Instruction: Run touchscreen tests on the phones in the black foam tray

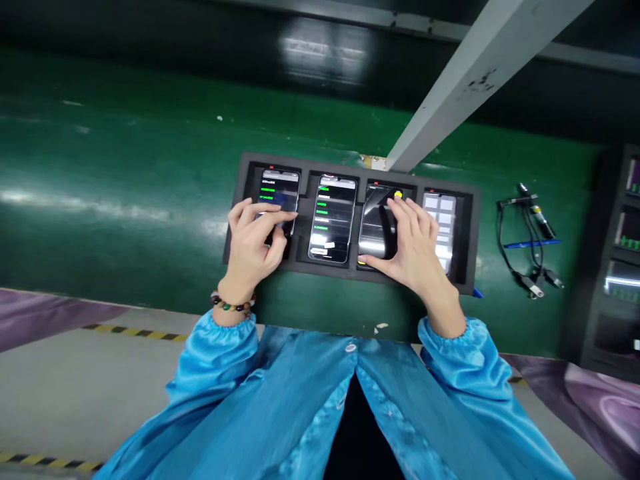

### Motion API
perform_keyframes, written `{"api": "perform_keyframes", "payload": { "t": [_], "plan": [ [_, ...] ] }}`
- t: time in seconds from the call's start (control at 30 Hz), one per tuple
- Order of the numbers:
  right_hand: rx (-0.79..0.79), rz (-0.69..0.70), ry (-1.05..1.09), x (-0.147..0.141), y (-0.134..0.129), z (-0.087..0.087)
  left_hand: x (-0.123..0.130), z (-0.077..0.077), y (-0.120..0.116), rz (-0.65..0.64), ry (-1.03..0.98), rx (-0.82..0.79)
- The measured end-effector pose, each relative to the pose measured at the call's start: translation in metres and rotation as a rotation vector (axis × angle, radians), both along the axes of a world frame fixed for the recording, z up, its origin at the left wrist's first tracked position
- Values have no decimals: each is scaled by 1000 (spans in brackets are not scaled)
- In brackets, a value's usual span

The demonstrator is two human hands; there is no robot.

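A dark foam tray [235,207] holds several phones in separate compartments. My left hand [253,243] is over the leftmost phone [280,183], its fingers apart and the index finger stretched across the screen toward the right edge. Green and white lines of text show on that screen and on the second phone [333,220], which neither hand covers. My right hand [415,247] spreads across the third phone [376,230], thumb at the lower left corner and fingertips near a yellow circle at the upper right. Behind this hand, the fourth phone [445,207] shows pale blocks and is partly hidden.
The tray rests on a green table [125,200]. A slanted grey post [465,87] rises just behind it. To the right lie black cables [505,247], a blue pen [517,245] and a pen-like tool [537,212]. A dark rack [595,280] stands at the far right.
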State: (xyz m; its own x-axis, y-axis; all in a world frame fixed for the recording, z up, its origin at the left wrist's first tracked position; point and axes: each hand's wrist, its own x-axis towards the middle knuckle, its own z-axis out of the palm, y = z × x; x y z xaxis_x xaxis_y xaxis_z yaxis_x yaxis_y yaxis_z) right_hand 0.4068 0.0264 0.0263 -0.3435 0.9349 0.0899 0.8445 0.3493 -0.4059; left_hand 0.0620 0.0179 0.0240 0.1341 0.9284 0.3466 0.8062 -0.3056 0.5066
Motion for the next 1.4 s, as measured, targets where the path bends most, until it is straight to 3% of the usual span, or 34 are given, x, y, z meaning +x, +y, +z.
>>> {"api": "perform_keyframes", "payload": {
  "t": [0.13,0.23,0.4,0.53,0.8,0.97,1.13,1.4],
  "plan": [
    [-4,-52,93,-8,-6,-1,-1,0,0,-20,-11,20],
    [85,-108,189,-13,-6,-2,2,1,1,-43,9,48],
    [219,-193,220,-18,-8,4,17,4,4,-215,66,37],
    [178,-209,202,-10,-4,9,25,3,8,-303,92,-12],
    [-4,-110,129,13,18,9,24,1,9,-311,112,-19],
    [-13,-96,103,11,15,6,26,4,8,-289,99,-45],
    [-44,-37,66,12,14,2,23,5,8,-267,53,54],
    [-61,-16,53,14,15,3,22,4,8,-256,27,74]
  ]
}}
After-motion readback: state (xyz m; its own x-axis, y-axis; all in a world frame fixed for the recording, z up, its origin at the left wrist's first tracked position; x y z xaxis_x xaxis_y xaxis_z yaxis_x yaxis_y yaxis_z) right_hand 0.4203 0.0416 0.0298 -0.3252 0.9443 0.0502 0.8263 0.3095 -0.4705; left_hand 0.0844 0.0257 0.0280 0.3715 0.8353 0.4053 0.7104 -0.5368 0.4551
